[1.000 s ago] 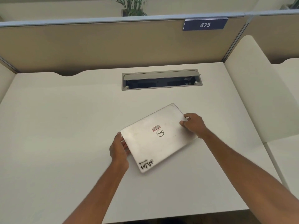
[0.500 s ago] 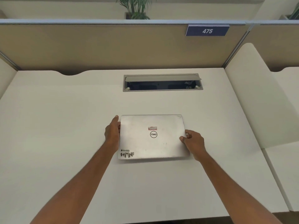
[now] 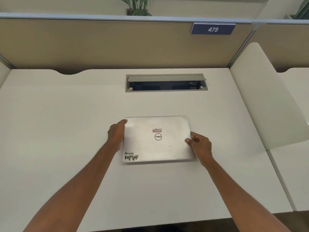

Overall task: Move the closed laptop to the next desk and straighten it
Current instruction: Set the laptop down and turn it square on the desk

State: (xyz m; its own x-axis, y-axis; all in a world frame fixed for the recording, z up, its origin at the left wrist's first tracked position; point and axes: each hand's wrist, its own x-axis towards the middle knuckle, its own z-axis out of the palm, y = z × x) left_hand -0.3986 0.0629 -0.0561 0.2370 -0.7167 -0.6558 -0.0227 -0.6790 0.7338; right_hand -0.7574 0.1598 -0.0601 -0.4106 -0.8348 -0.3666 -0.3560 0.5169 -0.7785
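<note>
Left grip (image 3: 116,134): fingers curled on the laptop's left edge.
Right grip (image 3: 199,144): thumb on top, fingers at the right edge, pinching it.
Laptop (image 3: 157,139): one, closed, flat on the desk (image 3: 66,123), square to its front edge.
Cable box (image 3: 166,83): one, lid up, dark inside; contents unclear.
Sign (image 3: 213,29): one, reads 475.

White desk (image 3: 66,131), matte top, curved notch in its far edge. Grey cable tray (image 3: 166,82) recessed in the top, flap propped open, dark inside. Closed silver laptop (image 3: 157,139) lies flat on the top, on the near side of the tray, well apart from it, long edges parallel to it.
</note>
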